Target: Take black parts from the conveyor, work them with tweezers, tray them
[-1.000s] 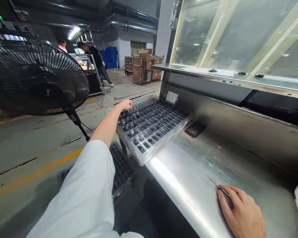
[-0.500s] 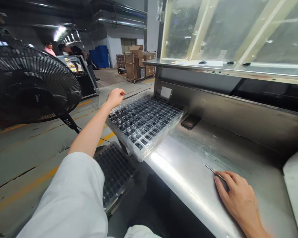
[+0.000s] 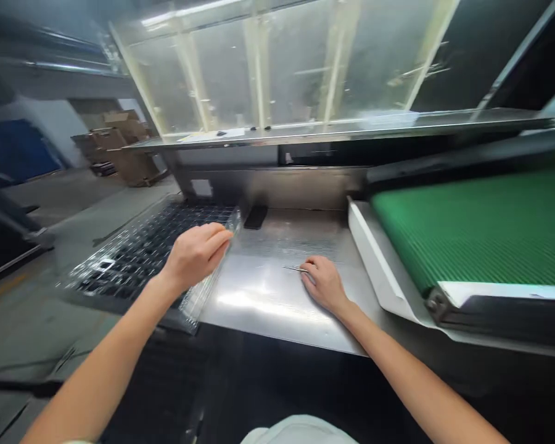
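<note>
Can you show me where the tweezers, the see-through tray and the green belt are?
tweezers [image 3: 296,269]: head view, on the thin metal shaft sticking out past the right hand's fingers.
see-through tray [image 3: 120,271]: head view, on its grid of pockets, left of the left hand.
green belt [image 3: 481,228]: head view, on its ribbed top.

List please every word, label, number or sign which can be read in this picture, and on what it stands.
None can be read.
White label on the steel back panel: blank or blurred, cannot tell.
Papers on the upper shelf: too small to read.
Clear tray under the left hand: its pale tab is blurred.
Cardboard boxes: no print legible.
</note>
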`<state>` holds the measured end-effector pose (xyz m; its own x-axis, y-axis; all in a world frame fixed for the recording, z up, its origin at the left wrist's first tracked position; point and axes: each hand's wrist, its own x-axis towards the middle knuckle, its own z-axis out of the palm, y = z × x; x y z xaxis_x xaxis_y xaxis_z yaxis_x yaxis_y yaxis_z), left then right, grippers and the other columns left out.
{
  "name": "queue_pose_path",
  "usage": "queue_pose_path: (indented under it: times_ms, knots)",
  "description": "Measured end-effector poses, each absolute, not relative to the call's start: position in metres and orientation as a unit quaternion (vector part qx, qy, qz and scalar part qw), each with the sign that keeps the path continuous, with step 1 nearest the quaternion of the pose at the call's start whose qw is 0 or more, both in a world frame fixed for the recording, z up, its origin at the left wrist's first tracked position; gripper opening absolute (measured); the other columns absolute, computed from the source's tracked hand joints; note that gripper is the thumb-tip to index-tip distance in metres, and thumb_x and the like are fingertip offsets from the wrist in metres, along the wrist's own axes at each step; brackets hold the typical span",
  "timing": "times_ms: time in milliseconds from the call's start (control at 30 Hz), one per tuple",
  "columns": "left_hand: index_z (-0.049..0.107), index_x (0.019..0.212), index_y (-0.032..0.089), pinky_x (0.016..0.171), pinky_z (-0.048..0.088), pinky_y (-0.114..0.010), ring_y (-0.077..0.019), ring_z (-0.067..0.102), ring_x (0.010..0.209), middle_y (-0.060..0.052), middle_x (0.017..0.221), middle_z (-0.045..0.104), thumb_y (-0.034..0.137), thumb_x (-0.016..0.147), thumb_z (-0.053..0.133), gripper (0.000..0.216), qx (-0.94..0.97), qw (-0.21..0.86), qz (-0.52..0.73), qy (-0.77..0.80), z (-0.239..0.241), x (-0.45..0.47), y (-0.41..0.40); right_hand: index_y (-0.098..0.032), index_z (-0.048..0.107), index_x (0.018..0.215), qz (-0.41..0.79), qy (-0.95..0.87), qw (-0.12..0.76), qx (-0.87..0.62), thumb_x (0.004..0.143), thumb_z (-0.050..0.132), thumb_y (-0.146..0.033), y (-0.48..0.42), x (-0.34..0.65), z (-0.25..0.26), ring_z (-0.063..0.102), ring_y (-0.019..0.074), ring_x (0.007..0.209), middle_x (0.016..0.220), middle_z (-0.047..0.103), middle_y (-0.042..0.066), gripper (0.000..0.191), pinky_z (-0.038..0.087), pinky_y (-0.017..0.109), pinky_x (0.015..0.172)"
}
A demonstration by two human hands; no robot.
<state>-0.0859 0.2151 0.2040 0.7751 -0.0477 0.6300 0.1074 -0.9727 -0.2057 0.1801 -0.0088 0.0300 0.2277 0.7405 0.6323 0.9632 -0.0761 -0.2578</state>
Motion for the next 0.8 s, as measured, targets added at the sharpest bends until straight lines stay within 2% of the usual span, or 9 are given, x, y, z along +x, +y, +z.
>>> queue_pose_path:
  times_ms: [133, 267, 433, 533, 633, 700, 800]
  knots:
    - [0.067, 0.120, 0.021, 0.084, 0.056, -0.034, -0.0232, 0.074, 0.097, -0.008, 0.113, 0.074, 0.025, 0.110, 0.050, 0.020, -0.926, 0.008, -0.376, 0.010, 0.128, -0.049, 0.169, -0.017, 0.069, 0.107, -0.186, -0.576, 0.314, -0.732, 0.100, 0.057, -0.015, -0.025, 0.171, 0.040, 0.057, 0.0240, 0.108, 0.115, 0.064, 0.008, 0.015, 0.043, 0.038, 0.092]
    - [0.068, 0.116, 0.024, 0.064, 0.055, -0.030, -0.0192, 0.072, 0.075, -0.002, 0.095, 0.072, 0.034, 0.111, 0.046, 0.025, -0.939, -0.092, -0.331, -0.020, 0.051, -0.028, 0.146, -0.020, 0.068, 0.108, -0.199, -0.555, 0.324, -0.740, 0.097, 0.060, -0.015, -0.064, 0.160, 0.048, 0.059, 0.0218, 0.110, 0.116, 0.065, 0.004, 0.013, 0.046, 0.037, 0.094]
    - [0.067, 0.121, 0.028, 0.063, 0.055, -0.034, -0.0217, 0.072, 0.074, -0.001, 0.092, 0.069, 0.040, 0.111, 0.041, 0.030, -0.941, -0.115, -0.302, -0.103, 0.016, -0.030, 0.138, -0.020, 0.067, 0.105, -0.180, -0.522, 0.379, -0.743, 0.096, 0.061, -0.012, -0.127, 0.143, 0.038, 0.061, 0.0221, 0.101, 0.109, 0.064, 0.005, 0.013, 0.047, 0.038, 0.087]
    - [0.066, 0.122, 0.026, 0.072, 0.058, -0.037, -0.0230, 0.073, 0.084, -0.004, 0.099, 0.070, 0.036, 0.110, 0.043, 0.028, -0.942, -0.115, -0.295, -0.110, 0.018, -0.030, 0.140, -0.022, 0.066, 0.108, -0.163, -0.509, 0.391, -0.749, 0.103, 0.055, -0.013, -0.148, 0.141, 0.028, 0.060, 0.0227, 0.103, 0.110, 0.064, 0.007, 0.015, 0.046, 0.039, 0.089]
    - [0.063, 0.132, 0.021, 0.092, 0.059, -0.044, -0.0283, 0.070, 0.110, -0.011, 0.121, 0.071, 0.032, 0.108, 0.046, 0.032, -0.941, -0.078, -0.302, -0.132, 0.029, -0.013, 0.158, -0.022, 0.066, 0.113, -0.195, -0.511, 0.378, -0.747, 0.107, 0.054, -0.018, -0.151, 0.143, 0.021, 0.060, 0.0240, 0.107, 0.112, 0.063, 0.008, 0.014, 0.045, 0.040, 0.093]
    - [0.054, 0.147, 0.019, 0.111, 0.052, -0.047, -0.0307, 0.061, 0.132, -0.014, 0.141, 0.066, 0.031, 0.105, 0.049, 0.044, -0.933, -0.054, -0.315, -0.167, 0.041, 0.008, 0.183, -0.021, 0.066, 0.115, -0.217, -0.518, 0.369, -0.740, 0.108, 0.055, -0.021, -0.148, 0.144, 0.019, 0.060, 0.0245, 0.108, 0.112, 0.063, 0.008, 0.013, 0.044, 0.040, 0.094]
    - [0.038, 0.161, 0.012, 0.125, 0.038, -0.048, -0.0316, 0.048, 0.148, -0.019, 0.157, 0.054, 0.030, 0.103, 0.051, 0.062, -0.915, -0.025, -0.317, -0.249, 0.056, 0.050, 0.230, -0.021, 0.067, 0.115, -0.227, -0.533, 0.358, -0.732, 0.109, 0.055, -0.024, -0.144, 0.145, 0.019, 0.060, 0.0243, 0.108, 0.112, 0.063, 0.008, 0.014, 0.044, 0.040, 0.094]
